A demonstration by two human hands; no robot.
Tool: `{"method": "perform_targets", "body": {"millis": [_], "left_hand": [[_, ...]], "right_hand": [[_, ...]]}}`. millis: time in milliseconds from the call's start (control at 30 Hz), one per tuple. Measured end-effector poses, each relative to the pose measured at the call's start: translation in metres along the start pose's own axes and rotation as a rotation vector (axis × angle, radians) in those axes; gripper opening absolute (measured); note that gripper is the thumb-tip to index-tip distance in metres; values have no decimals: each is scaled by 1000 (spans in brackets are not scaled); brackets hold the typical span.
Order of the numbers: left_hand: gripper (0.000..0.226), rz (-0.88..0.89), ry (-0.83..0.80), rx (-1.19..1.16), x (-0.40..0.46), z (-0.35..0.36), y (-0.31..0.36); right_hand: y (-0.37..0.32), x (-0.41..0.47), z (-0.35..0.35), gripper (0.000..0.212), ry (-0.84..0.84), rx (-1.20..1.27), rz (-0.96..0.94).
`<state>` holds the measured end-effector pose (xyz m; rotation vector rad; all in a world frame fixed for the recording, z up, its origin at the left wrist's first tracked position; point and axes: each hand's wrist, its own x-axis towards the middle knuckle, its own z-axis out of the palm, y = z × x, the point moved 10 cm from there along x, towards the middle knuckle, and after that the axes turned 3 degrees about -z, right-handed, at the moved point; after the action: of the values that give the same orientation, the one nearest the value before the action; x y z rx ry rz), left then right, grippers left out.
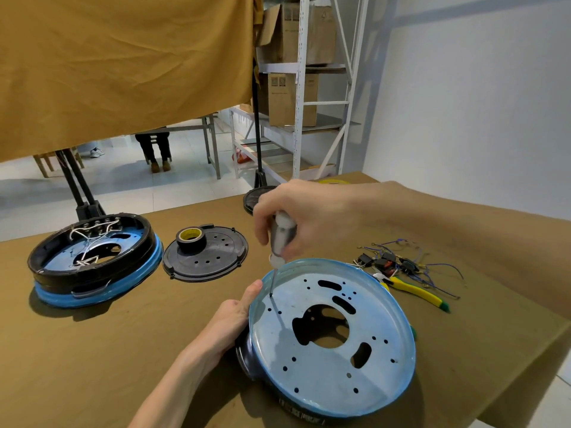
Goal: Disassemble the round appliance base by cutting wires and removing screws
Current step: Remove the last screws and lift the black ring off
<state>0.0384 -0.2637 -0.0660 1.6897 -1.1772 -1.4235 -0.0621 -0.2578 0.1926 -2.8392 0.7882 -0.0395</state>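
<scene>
A round appliance base (332, 362) lies in front of me, its pale metal plate with holes and slots facing up and a blue rim around it. My right hand (296, 211) grips a screwdriver (281, 239) with a clear grey handle. Its thin shaft points down onto the plate near the left rim. My left hand (230, 319) holds the base's left edge, thumb on the rim.
A second round base (92, 261) with white wires inside sits at the left. Beside it lies a black perforated cover (210, 257) with a roll of black tape (189, 239) on it. Cut wires with switches (398, 262) and yellow-handled cutters (414, 290) lie at the right. The table edge is near right.
</scene>
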Motion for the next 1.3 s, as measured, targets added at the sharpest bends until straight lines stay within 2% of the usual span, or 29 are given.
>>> {"method": "perform_targets", "body": {"millis": [100,133,233,300,400,467,533,633,700,800,967,1033,1167,1300], "left_hand": [[125,-2,20,-4,-1,0,2],[122,1,24,-7,-2,0,2],[118,5,29,-11,-2,-1,2],[120,5,23,-18,-1,-1,1],[127,0,7,-21,-1,-1,0],[127,-5,-7,-21,-2,0,-1],[125,-6,-16,-19,-3,2,0],[137,-4,-18,-46,-4,2,0],[127,-13,-67,-72,-4,7,0],[91,-16,-129,-119,-11,15,8],[73,-72,-186,-242,-13,18,11],[81,-82,-157,-281,-13,15,10],[99,-99,-70,-309,-12,12,2],[99,-116,-50,-308,-7,8,-3]], "right_hand": [[1,-2,9,39,-39,-46,20],[9,0,9,41,-29,-123,84],[28,3,-8,71,83,-394,294],[27,11,-6,59,90,-466,253],[20,12,-1,22,30,-208,113],[8,8,-3,24,-14,-73,-2],[5,5,-2,26,2,-56,-25],[18,5,-3,42,94,-336,142],[21,6,-9,57,144,-497,211],[22,7,-19,42,203,-359,191],[17,-7,-33,35,401,-57,136],[20,-11,-34,36,438,22,165],[32,-10,-23,42,376,-207,274],[35,-6,-9,29,186,71,193]]}}
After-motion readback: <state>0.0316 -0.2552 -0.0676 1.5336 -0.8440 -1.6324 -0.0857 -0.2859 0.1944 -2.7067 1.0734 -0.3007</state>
